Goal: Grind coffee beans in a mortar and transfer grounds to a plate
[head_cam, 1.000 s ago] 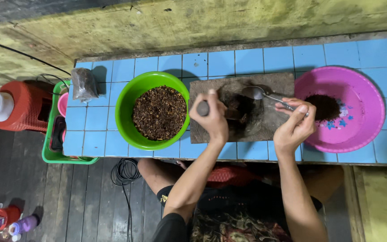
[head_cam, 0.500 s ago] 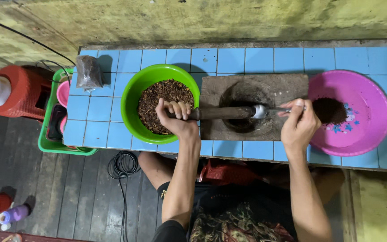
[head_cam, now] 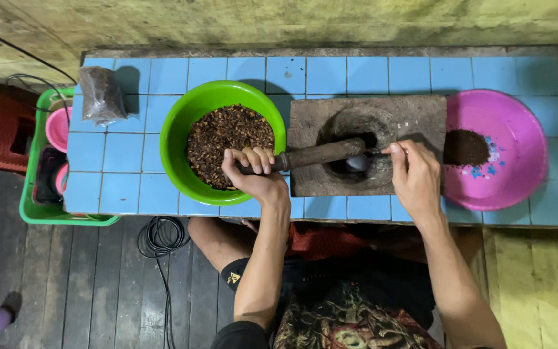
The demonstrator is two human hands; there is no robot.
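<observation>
Gripping one pestle (head_cam: 318, 155), one spoon (head_cam: 364, 160); two bowls.

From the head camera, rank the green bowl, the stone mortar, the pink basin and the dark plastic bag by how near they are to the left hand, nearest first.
From the left hand, which grips the pestle:
1. Green bowl, directly under the hand.
2. Stone mortar, just to its right.
3. Dark plastic bag, at the table's far left corner.
4. Pink basin, at the right end.
</observation>
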